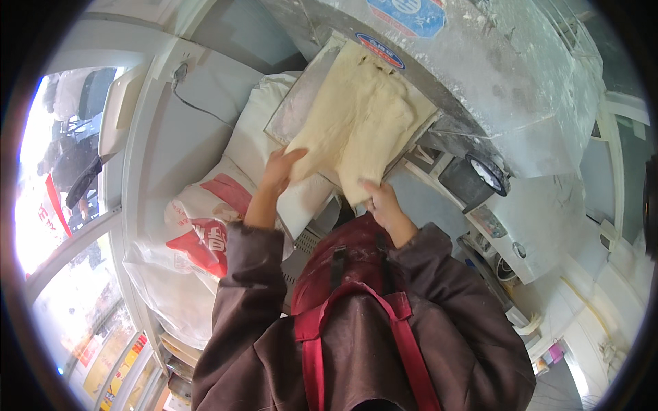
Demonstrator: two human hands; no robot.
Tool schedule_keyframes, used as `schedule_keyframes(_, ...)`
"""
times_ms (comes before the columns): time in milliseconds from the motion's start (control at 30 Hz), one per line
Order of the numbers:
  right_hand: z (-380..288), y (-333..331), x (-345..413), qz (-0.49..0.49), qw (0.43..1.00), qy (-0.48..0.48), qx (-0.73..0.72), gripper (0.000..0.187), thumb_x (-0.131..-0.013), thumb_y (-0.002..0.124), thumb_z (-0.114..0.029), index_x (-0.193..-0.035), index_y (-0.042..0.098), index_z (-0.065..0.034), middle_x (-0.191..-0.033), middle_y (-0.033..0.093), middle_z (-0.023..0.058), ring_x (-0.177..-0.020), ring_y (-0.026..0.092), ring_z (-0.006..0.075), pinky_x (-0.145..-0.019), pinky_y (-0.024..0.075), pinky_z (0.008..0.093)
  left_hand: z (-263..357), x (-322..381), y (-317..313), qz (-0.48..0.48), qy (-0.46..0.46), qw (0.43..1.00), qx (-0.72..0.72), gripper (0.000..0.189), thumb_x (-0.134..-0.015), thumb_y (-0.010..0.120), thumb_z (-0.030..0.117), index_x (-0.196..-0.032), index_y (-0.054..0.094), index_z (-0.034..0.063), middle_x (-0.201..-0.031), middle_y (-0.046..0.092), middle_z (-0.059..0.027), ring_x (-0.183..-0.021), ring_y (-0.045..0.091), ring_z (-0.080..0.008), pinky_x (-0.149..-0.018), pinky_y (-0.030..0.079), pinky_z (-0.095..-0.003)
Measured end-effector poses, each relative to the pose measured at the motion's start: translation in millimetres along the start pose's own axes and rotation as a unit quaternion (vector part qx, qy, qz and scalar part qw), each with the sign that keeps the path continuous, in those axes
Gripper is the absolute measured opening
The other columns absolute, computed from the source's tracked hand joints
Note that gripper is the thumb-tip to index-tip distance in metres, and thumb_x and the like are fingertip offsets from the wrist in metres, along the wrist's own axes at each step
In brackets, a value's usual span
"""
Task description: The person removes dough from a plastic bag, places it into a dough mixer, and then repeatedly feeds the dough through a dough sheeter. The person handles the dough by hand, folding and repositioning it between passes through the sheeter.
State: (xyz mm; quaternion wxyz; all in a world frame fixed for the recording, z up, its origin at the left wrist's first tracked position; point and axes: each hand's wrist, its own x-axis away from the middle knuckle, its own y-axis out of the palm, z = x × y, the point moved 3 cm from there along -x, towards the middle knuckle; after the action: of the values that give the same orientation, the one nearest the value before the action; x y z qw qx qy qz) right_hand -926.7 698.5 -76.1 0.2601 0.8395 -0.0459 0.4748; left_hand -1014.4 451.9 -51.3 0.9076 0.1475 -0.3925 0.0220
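Note:
A wide sheet of pale dough (pixel 354 108) lies over a metal tray (pixel 290 115) at the foot of a large flour-dusted machine (pixel 478 67). Its near side splits into two hanging flaps. My left hand (pixel 280 167) grips the left flap, thumb on top. My right hand (pixel 380 200) pinches the lower end of the right flap, just in front of the dark red apron. The far edge of the dough is ragged and reaches the machine's front panel.
Printed white sacks (pixel 205 221) stand at the left beside a wall with a plugged-in cable (pixel 200 110). A cleaver (pixel 105 123) is by the window. To the right are a round black-rimmed dial (pixel 487 174) and a metal cabinet (pixel 534 221).

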Motion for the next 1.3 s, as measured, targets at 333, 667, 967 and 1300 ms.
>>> schedule_keyframes(333, 35.0, 25.2, 86.9, -0.155, 0.977, 0.132, -0.063, 0.035, -0.082, 0.068, -0.024, -0.109, 0.061, -0.003, -0.09, 0.066, 0.0052, -0.07, 0.063, 0.0146, -0.057, 0.0521, 0.0286, 1.7, 133.8, -48.1, 0.094, -0.011, 0.985, 0.143, 0.044, -0.09, 0.058, 0.017, -0.126, 0.049, -0.0059, -0.115, 0.062, -0.0141, -0.101, 0.063, -0.0244, -0.088, 0.052, -0.0368)
schedule_keyframes(667, -91.5, -16.8, 7.9, -0.04, 0.944, -0.031, -0.326, 0.036, -0.096, 0.049, -0.037, -0.102, 0.055, -0.0019, -0.079, 0.06, 0.0083, -0.076, 0.062, 0.0219, -0.06, 0.0484, 0.0305, 123.9, -43.4, 59.0, -0.036, 0.032, 0.973, -0.227, 0.044, -0.094, 0.053, 0.036, -0.119, 0.058, 0.0014, -0.112, 0.064, -0.0125, -0.108, 0.059, -0.0278, -0.087, 0.049, -0.043)
schedule_keyframes(967, -153.6, 12.2, -19.4, 0.271, 0.604, -0.524, 0.535, 0.058, -0.084, 0.066, -0.025, -0.131, 0.045, 0.0023, -0.124, 0.05, 0.027, -0.115, 0.049, 0.04, -0.099, 0.0363, 0.0484, 129.7, -120.9, 144.3, 0.087, 0.526, 0.658, -0.532, 0.045, -0.073, 0.073, 0.029, -0.109, 0.064, 0.0044, -0.109, 0.061, -0.0184, -0.108, 0.053, -0.0374, -0.091, 0.044, -0.0472)
schedule_keyframes(1300, -211.1, 34.7, -92.9, 0.278, 0.755, -0.422, 0.419, 0.053, -0.076, 0.071, -0.021, -0.121, 0.054, 0.0013, -0.117, 0.057, 0.0261, -0.111, 0.052, 0.0376, -0.095, 0.0379, 0.0442, 118.8, -130.0, 171.6, 0.057, 0.442, 0.779, -0.441, 0.031, -0.071, 0.075, 0.012, -0.098, 0.064, 0.0018, -0.097, 0.066, -0.0113, -0.087, 0.061, -0.0271, -0.079, 0.048, -0.0357)
